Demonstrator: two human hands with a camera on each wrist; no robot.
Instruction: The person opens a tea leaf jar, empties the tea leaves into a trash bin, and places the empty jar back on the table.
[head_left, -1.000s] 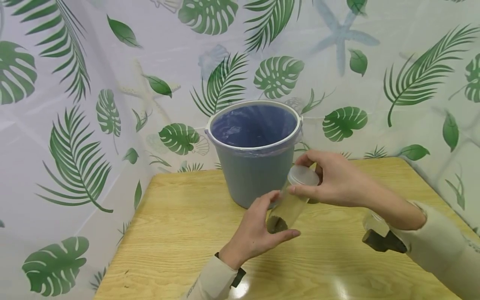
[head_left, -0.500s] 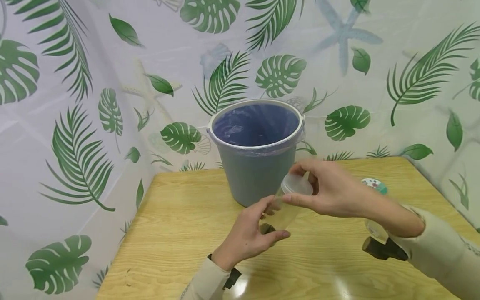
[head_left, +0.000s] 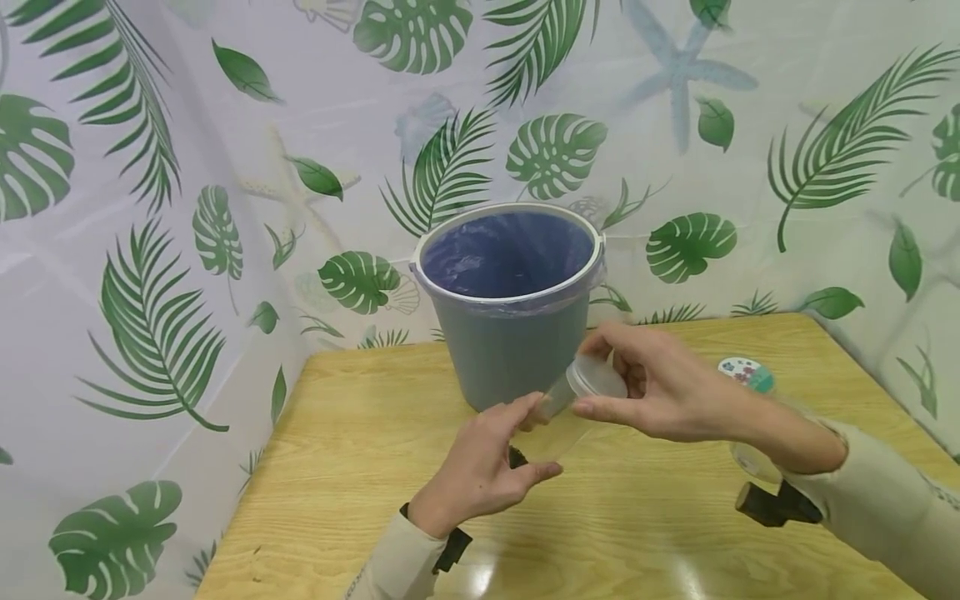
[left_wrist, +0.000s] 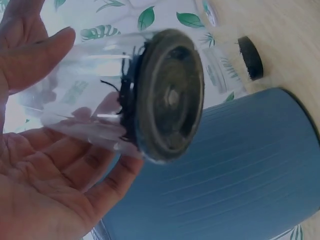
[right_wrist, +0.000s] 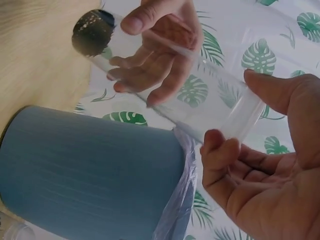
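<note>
A clear, tube-shaped plastic jar (head_left: 557,398) with a whitish translucent lid (head_left: 600,377) is held tilted above the table, in front of the bucket. Around its lower body curl the fingers and thumb of my left hand (head_left: 480,462). My right hand (head_left: 660,383) pinches the lid end between thumb and fingers. Dark, stringy loose bits (left_wrist: 129,95) lie at the jar's bottom end in the left wrist view. The same dark contents (right_wrist: 94,34) show at the far end in the right wrist view. Whether the lid is loose cannot be told.
A grey-blue bucket (head_left: 517,358) lined with a thin bag stands upright behind the hands. Beyond my right wrist is a second clear container with a flowered white-and-teal lid (head_left: 746,373), partly hidden by the arm. A leaf-patterned sheet (head_left: 465,75) backs the wooden table (head_left: 352,467).
The jar has tipped further over, its bottom end swinging left with my left hand. My right hand has dropped slightly, still at the lid. The second container's flowered lid has come into view.
</note>
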